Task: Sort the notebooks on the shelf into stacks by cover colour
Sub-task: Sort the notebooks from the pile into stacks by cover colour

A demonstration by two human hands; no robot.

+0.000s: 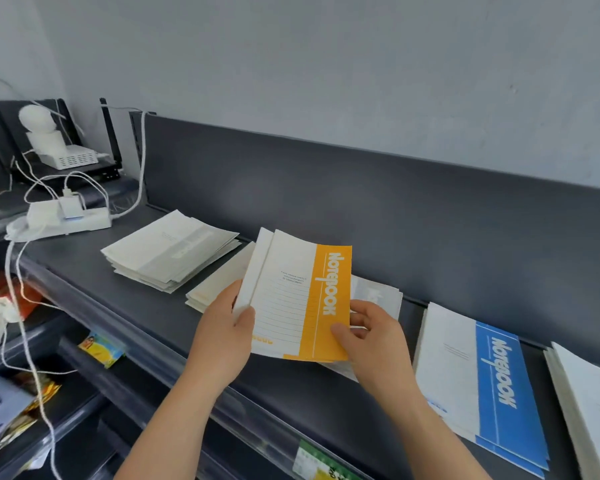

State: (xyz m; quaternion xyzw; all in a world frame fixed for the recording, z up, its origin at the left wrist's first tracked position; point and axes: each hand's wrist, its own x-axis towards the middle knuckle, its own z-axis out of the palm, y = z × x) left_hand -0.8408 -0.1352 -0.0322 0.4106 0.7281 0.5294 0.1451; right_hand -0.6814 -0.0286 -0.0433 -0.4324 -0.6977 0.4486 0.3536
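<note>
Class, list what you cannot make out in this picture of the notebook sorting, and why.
1. Head view: small print on the orange notebook, too small to read.
2. Head view: the stack behind it, mostly covered by that notebook and the right hand.
3. Head view: the rightmost stack, cut off by the frame edge.
4. Head view: the far-left stack, cover colour washed out.

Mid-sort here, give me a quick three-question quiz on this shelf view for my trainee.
1. True or false: the left hand holds nothing.
2. The stack just right of the right hand shows which band on top? A orange, B blue, C green.
3. Fill in: both hands hold a notebook with an ___ band.
Key: 1 false; 2 B; 3 orange.
</note>
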